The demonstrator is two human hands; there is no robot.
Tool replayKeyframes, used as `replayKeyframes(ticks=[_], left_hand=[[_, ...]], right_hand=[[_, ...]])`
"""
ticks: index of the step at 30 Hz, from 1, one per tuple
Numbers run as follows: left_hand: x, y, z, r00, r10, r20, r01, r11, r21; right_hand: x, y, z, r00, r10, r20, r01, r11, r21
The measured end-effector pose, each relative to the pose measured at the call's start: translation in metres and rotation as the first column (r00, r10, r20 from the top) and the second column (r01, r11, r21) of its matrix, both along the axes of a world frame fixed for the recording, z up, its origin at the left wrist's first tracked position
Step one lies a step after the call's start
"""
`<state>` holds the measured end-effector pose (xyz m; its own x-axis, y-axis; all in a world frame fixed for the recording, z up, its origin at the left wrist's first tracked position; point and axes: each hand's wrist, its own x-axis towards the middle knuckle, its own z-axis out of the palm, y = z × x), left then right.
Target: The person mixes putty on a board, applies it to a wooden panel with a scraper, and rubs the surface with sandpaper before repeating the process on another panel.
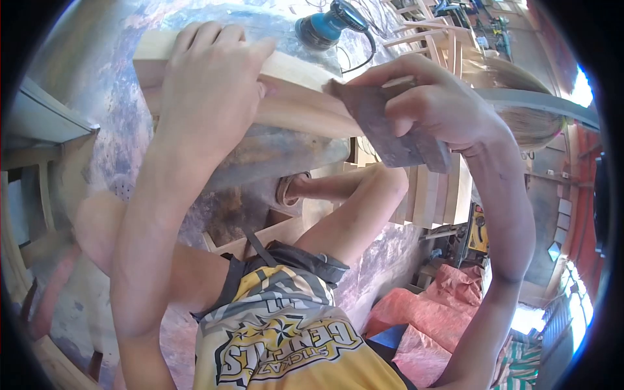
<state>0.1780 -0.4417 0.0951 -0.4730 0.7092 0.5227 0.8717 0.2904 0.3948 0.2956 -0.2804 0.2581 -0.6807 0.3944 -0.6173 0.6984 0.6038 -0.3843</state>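
My left hand (211,81) is wrapped over the top of a pale wooden piece (296,75), fingers curled across its far edge. The wood lies across the upper middle of the head view and curves down along its near side. At its right end my right hand (435,101) grips a dark brown sanding block (383,127), thumb and fingers pinching it from above. One edge of the block overlaps the end of the wood. Behind the wood, a blue electric sander (331,25) rests on the stained work surface.
A black cord (370,52) trails from the sander. Stacked wooden pieces (442,195) stand below my right hand. Wooden frames (435,32) are at the back right, and a reddish sheet (422,318) lies at the lower right. My bent knee (390,182) is under the work.
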Motion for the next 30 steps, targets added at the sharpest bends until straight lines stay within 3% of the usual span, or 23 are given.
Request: replayKeyframes(ticks=[1, 6, 8, 10, 12, 13, 15, 16, 17, 18, 19, 20, 22, 24, 26, 27, 28, 30], left_hand=[[0.000, 0.000, 0.001, 1.000, -0.012, 0.013, 0.012, 1.000, 0.001], [0.000, 0.002, -0.002, 0.999, -0.011, -0.037, 0.013, 0.998, 0.062], [0.000, 0.001, -0.002, 0.998, -0.017, -0.058, 0.020, 0.999, 0.047], [-0.003, 0.000, 0.001, 0.999, -0.032, -0.037, 0.031, 0.999, -0.011], [-0.005, 0.001, 0.004, 0.997, -0.039, -0.060, 0.037, 0.999, -0.036], [-0.005, 0.003, 0.005, 0.997, -0.052, -0.054, 0.049, 0.997, -0.057], [-0.005, 0.006, 0.005, 0.995, -0.062, -0.084, 0.056, 0.996, -0.066], [-0.006, 0.010, 0.007, 0.993, -0.078, -0.087, 0.073, 0.995, -0.064], [-0.003, 0.015, 0.009, 0.992, -0.111, -0.066, 0.106, 0.991, -0.083], [0.003, 0.024, 0.012, 0.983, -0.136, -0.123, 0.123, 0.987, -0.106], [0.011, 0.033, 0.013, 0.974, -0.195, -0.114, 0.185, 0.978, -0.091], [0.018, 0.040, 0.012, 0.963, -0.252, -0.097, 0.244, 0.966, -0.087], [0.032, 0.052, 0.005, 0.942, -0.267, -0.204, 0.244, 0.961, -0.131], [0.040, 0.060, 0.000, 0.911, -0.287, -0.297, 0.246, 0.954, -0.169], [0.046, 0.064, -0.001, 0.957, -0.205, -0.207, 0.182, 0.975, -0.124], [0.047, 0.062, -0.004, 0.958, -0.214, -0.189, 0.188, 0.971, -0.144], [0.047, 0.064, -0.004, 0.959, -0.225, -0.173, 0.199, 0.967, -0.157], [0.055, 0.069, 0.010, 0.941, -0.244, -0.233, 0.201, 0.960, -0.194]], right_hand=[[-0.001, -0.004, 0.001, 0.997, 0.072, 0.026, -0.074, 0.996, 0.056], [0.006, -0.024, 0.007, 0.994, 0.052, -0.092, -0.049, 0.998, 0.043], [0.020, -0.032, 0.011, 0.999, -0.037, 0.008, 0.037, 0.999, -0.016], [0.048, -0.022, 0.012, 0.997, -0.067, -0.046, 0.064, 0.995, -0.071], [0.085, 0.001, 0.006, 0.957, 0.066, -0.283, -0.131, 0.967, -0.217], [0.105, 0.005, 0.003, 0.947, 0.067, -0.314, -0.141, 0.965, -0.221], [0.143, 0.017, -0.007, 0.682, -0.215, -0.699, 0.016, 0.960, -0.280], [0.154, 0.032, -0.018, 0.648, -0.224, -0.728, 0.003, 0.956, -0.292], [0.168, 0.046, -0.032, 0.446, -0.445, -0.776, 0.077, 0.883, -0.463], [0.183, 0.061, -0.047, 0.201, -0.640, -0.742, 0.102, 0.767, -0.634], [0.198, 0.073, -0.065, 0.057, -0.684, -0.727, 0.141, 0.727, -0.672], [0.211, 0.083, -0.083, -0.001, -0.709, -0.705, 0.122, 0.700, -0.704], [0.229, 0.099, -0.117, -0.277, -0.709, -0.648, 0.262, 0.593, -0.761], [0.235, 0.101, -0.135, -0.364, -0.750, -0.552, 0.267, 0.484, -0.833], [0.253, 0.104, -0.157, -0.203, -0.777, -0.595, 0.329, 0.518, -0.789], [0.249, 0.097, -0.153, -0.290, -0.782, -0.551, 0.283, 0.480, -0.830], [0.267, 0.097, -0.155, -0.133, -0.821, -0.556, 0.349, 0.486, -0.801], [0.267, 0.099, -0.163, -0.240, -0.755, -0.610, 0.366, 0.512, -0.777]])
